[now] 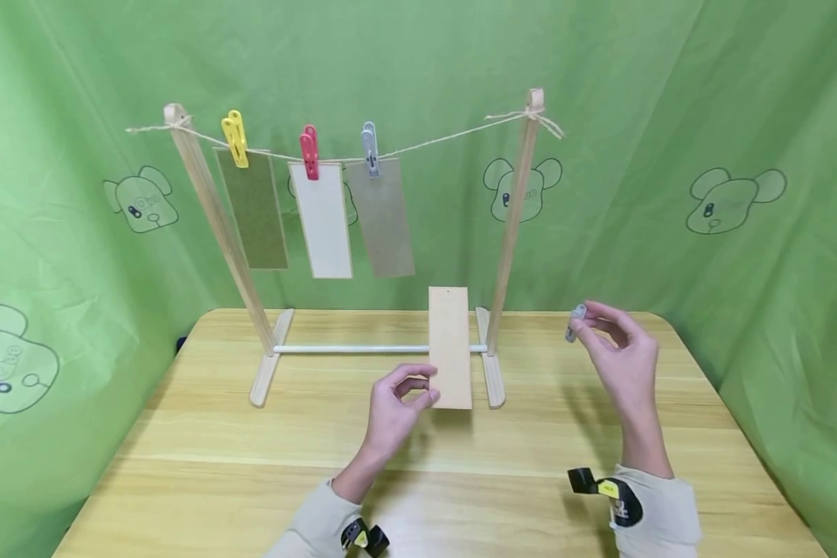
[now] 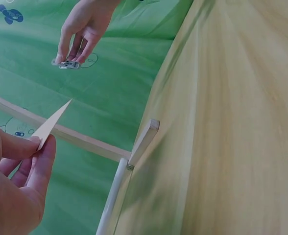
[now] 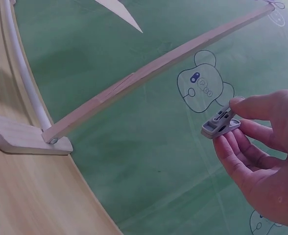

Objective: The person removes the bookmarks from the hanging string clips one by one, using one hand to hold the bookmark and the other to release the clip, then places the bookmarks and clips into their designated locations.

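My left hand (image 1: pixel 397 407) pinches a beige rectangular card (image 1: pixel 449 341) by its lower left edge, holding it upright above the table in front of the rack. In the left wrist view the card (image 2: pixel 51 125) shows nearly edge-on between thumb and fingers. Off to the right of the rack, my right hand (image 1: pixel 621 353) grips a grey clothespin (image 1: pixel 575 322) between thumb and fingertips. The right wrist view shows this clothespin (image 3: pixel 221 121) held by its handle end, pointing away from the palm.
A wooden rack with left post (image 1: pixel 219 225) and right post (image 1: pixel 514 232) carries a sagging string (image 1: pixel 453 139). From it hang an olive card (image 1: pixel 254 213), a white card (image 1: pixel 324 225) and a grey card (image 1: pixel 384 225), under yellow (image 1: pixel 235 139), red (image 1: pixel 310 151) and grey-blue (image 1: pixel 370 147) clothespins.
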`<control>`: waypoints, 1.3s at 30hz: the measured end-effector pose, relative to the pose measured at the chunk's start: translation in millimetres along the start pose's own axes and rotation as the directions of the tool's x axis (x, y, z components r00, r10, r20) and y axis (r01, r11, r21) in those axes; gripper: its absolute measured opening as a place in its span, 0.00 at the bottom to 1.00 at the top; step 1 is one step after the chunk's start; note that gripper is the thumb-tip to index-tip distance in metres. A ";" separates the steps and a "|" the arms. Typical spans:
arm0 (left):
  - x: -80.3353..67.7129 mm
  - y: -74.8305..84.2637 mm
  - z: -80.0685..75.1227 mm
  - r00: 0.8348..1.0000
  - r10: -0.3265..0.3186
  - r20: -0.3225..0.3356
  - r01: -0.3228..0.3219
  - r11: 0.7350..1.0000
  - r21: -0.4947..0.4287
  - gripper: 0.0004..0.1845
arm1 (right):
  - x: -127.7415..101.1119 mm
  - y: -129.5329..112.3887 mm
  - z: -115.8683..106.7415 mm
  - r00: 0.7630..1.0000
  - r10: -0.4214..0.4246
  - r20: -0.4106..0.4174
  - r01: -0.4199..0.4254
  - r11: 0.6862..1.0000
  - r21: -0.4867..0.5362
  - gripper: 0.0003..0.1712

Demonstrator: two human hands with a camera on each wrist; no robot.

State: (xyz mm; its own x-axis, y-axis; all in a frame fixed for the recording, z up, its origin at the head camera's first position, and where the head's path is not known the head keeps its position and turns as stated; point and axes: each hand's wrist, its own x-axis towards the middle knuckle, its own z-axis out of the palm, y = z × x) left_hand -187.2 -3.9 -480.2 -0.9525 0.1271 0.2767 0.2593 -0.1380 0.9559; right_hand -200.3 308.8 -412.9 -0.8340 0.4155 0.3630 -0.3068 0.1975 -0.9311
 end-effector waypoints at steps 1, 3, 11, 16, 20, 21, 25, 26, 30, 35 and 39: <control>-0.6 -0.8 0.5 1.000 -0.008 0.003 0.008 1.000 0.005 0.18 | 0.3 1.2 -0.2 1.000 0.004 -0.001 -0.004 1.000 -0.013 0.22; -2.0 -2.5 1.5 1.000 -0.026 0.007 0.026 1.000 0.018 0.18 | 0.8 3.3 -0.5 1.000 0.012 0.000 -0.012 0.999 -0.035 0.22; -7.7 -11.5 3.2 0.997 -0.071 0.026 0.071 0.997 0.031 0.17 | 3.2 14.8 -0.8 0.998 0.057 0.004 -0.057 0.995 -0.085 0.22; -11.3 -16.0 4.1 0.991 -0.127 0.037 0.126 0.992 0.015 0.18 | 4.3 21.8 -2.0 0.997 0.072 0.006 -0.071 0.990 -0.126 0.23; -15.2 -20.6 5.1 0.985 -0.170 0.043 0.170 0.985 0.003 0.17 | 4.5 25.7 -2.0 0.996 0.087 0.030 -0.080 0.978 -0.193 0.24; -16.0 -21.4 5.4 0.983 -0.178 0.044 0.178 0.984 -0.001 0.17 | 4.6 26.4 -1.9 0.995 0.091 0.035 -0.082 0.976 -0.204 0.24; -18.2 -24.1 6.8 0.977 -0.207 0.046 0.207 0.978 -0.007 0.16 | 4.6 28.4 -2.4 0.994 0.095 0.052 -0.078 0.964 -0.253 0.23; -18.6 -24.6 7.2 0.975 -0.216 0.045 0.216 0.976 -0.004 0.16 | 4.4 29.1 -2.5 0.994 0.095 0.056 -0.077 0.961 -0.264 0.23; -20.8 -26.3 8.9 0.969 -0.243 0.043 0.243 0.970 0.007 0.16 | 4.1 32.8 -3.5 0.992 0.107 0.071 -0.079 0.947 -0.313 0.24; -23.3 -31.8 11.0 0.966 -0.255 0.051 0.254 0.967 0.022 0.16 | 4.3 39.5 -4.4 0.989 0.124 0.086 -0.085 0.927 -0.365 0.23; -25.7 -34.7 12.0 0.963 -0.263 0.053 0.261 0.965 0.034 0.16 | 4.2 44.9 -5.0 0.986 0.129 0.106 -0.079 0.919 -0.386 0.23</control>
State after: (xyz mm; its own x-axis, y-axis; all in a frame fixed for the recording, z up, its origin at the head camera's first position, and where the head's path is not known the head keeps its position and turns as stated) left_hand -169.8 9.4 -519.3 -0.9774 0.2106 0.0205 0.0065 -0.0669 0.9977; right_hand -215.3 323.9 -453.0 -0.9104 0.3414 0.2337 -0.0392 0.4912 -0.8701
